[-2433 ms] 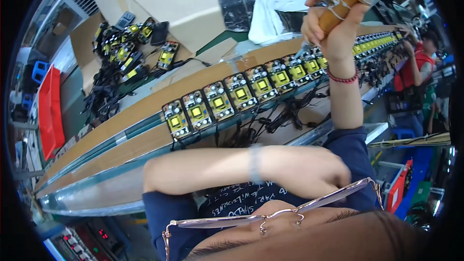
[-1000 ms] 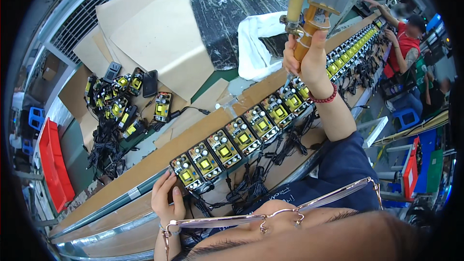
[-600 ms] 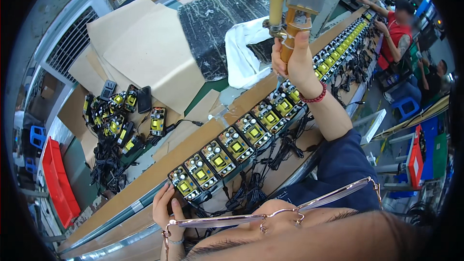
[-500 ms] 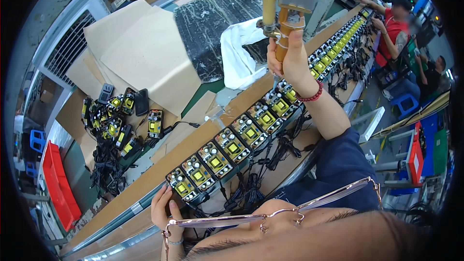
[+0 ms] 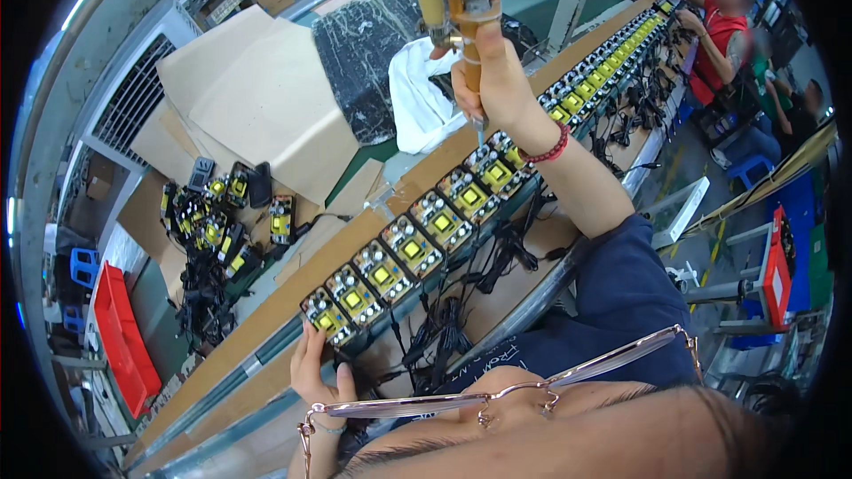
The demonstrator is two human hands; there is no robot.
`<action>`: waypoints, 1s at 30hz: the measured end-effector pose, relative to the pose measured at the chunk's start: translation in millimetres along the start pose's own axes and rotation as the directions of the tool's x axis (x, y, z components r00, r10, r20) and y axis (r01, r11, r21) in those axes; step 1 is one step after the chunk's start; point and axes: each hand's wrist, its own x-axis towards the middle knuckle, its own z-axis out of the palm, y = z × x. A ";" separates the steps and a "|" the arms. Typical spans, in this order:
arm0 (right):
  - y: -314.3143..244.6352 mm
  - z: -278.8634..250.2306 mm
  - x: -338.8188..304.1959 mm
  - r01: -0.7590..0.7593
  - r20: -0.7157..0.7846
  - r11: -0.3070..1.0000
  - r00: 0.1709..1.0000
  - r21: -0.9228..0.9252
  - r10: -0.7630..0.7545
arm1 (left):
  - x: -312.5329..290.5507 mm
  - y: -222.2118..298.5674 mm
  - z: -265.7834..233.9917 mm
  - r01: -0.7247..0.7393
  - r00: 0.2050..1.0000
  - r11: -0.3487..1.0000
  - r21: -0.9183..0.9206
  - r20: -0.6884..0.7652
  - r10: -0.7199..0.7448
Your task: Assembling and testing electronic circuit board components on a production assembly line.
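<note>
My right hand is raised and wrapped around an amber-bodied glue gun. Its thin pale nozzle points down at the row of circuit boards. Each board in that row has a yellow transformer, white-topped capacitors and a black tray-like case. My left hand is at the near left end, fingers extended and fingertips at the edge of the end board. Nothing is held in it. Black cables trail from the boards toward me.
A pile of loose boards with tangled cables lies left of the row. Behind are cardboard sheets, a white cloth and a black-wrapped block. A red bin stands far left. A person in red works at the row's far end.
My right hand and the glue gun have moved left along the row. My left hand stays at the end board. The whole view has shifted slightly.
</note>
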 end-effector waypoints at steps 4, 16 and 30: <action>-1.4 10.0 -5.2 0.018 0.079 0.997 0.997 0.076 -0.024 | 8.9 17.2 11.3 -0.192 0.979 0.960 0.207 0.106 0.173; 12.7 51.9 -23.1 0.002 0.000 0.993 1.000 0.118 -0.002 | 11.5 -23.2 13.5 -0.333 0.943 0.932 0.145 0.078 0.324; 17.4 51.2 -21.1 -0.057 -0.027 0.990 0.998 0.129 0.060 | 12.2 -25.9 15.0 -0.348 0.938 0.923 0.166 0.052 0.344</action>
